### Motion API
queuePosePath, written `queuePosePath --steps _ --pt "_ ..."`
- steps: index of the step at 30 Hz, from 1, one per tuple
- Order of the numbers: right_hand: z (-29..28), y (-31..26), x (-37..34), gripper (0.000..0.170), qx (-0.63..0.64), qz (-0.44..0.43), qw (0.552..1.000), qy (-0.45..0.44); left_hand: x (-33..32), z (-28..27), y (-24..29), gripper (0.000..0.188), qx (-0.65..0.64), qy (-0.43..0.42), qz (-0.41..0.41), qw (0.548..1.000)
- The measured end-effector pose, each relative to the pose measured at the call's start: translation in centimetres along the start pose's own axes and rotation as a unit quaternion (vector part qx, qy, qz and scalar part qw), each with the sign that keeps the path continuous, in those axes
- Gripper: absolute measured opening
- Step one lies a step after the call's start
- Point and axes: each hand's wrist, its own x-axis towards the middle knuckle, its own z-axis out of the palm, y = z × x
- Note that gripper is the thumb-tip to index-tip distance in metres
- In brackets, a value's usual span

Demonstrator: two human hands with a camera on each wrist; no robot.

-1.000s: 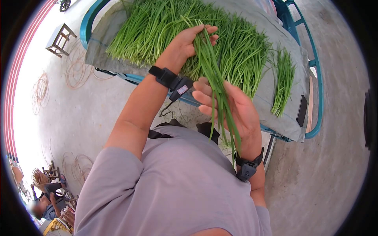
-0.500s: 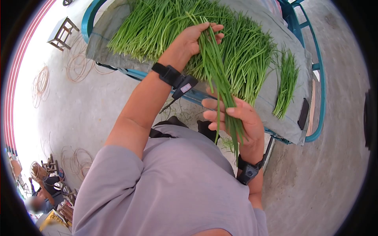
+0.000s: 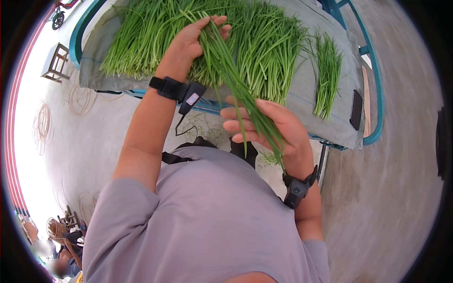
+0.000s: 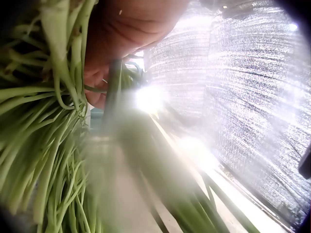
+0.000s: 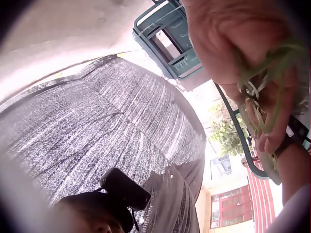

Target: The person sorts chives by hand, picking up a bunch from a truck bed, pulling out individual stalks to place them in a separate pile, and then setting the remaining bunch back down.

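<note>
My left hand (image 3: pixel 188 40) grips a small bunch of garlic chives (image 3: pixel 236 82) near its pale stem ends, thumb and fingers around it. From there the leaves slant down and right across the palm of my right hand (image 3: pixel 289 126), whose fingers are loosely extended behind them with the thumb raised alongside. The leaf tips reach the right wrist. Behind the left hand, a broad heap of chives (image 3: pixel 146 45) covers much of a grey sheet (image 3: pixel 302 106). In the left wrist view, the held leaves (image 4: pixel 180 194) blur close to the camera.
A separate small bunch of chives (image 3: pixel 326 78) lies on the sheet's right part, near a black phone (image 3: pixel 356 109). A teal metal rail (image 3: pixel 376 118) frames the cart. On the left floor stand a stool (image 3: pixel 56 62) and wire coils (image 3: pixel 42 122); a person sits lower left.
Both hands and the cart shift left in the head view as the camera turns. My right hand's thumb, earlier laid over the leaves, now stands up beside them. The left hand keeps its hold.
</note>
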Motion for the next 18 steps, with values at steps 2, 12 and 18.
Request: queuePosePath --steps 2,12,18 --pt "-0.5 -0.3 0.3 0.046 0.005 0.003 1.000 -0.007 0.0 0.3 -0.1 0.032 0.010 0.021 0.002 1.000" --pt "-1.7 -0.3 -0.4 0.046 0.024 0.029 0.999 0.005 -0.3 0.3 0.1 0.030 0.007 0.025 0.002 1.000" --pt "-2.4 0.4 -2.6 0.055 0.014 0.015 1.000 0.023 0.0 -0.8 0.4 0.027 -0.062 -0.106 -0.035 0.992"
